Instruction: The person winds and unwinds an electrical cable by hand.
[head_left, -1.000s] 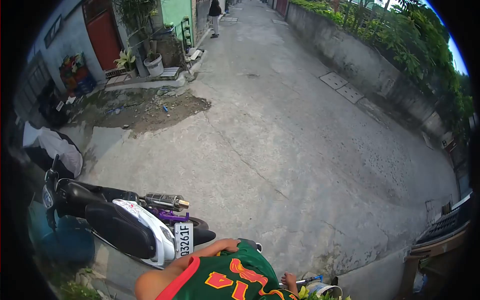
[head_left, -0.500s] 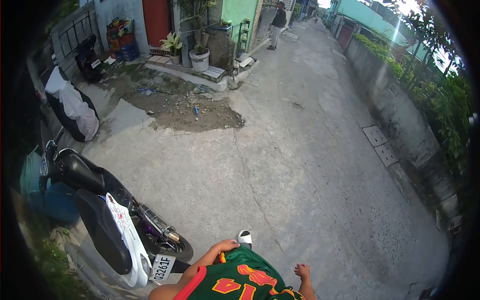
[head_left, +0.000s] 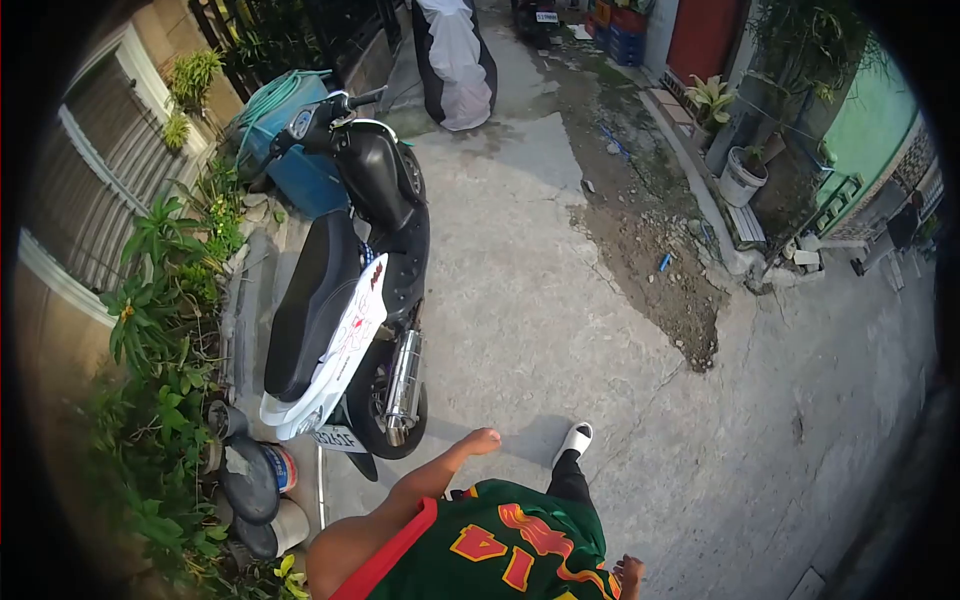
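Observation:
My left hand is held out over the concrete, its fingers curled closed and nothing visible in them. It is nearest to the rear of a parked motor scooter, without touching it. The scooter has a black seat, white side panel and silver exhaust. Low in the view, beside the green jersey, hangs my right hand. Its fingers are bent inward, and I see nothing in them. A foot in a white slide sandal is stretched forward between the hands.
A blue bin with a coiled hose stands behind the scooter. Plants and a paint bucket line the left side. Ahead are a partly covered motorcycle and a rubble patch. A potted plant is at right.
My view has swung left, so the scooter now sits nearer the middle and the lane has shifted to the right edge. My left hand has moved from my shorts out to the side.

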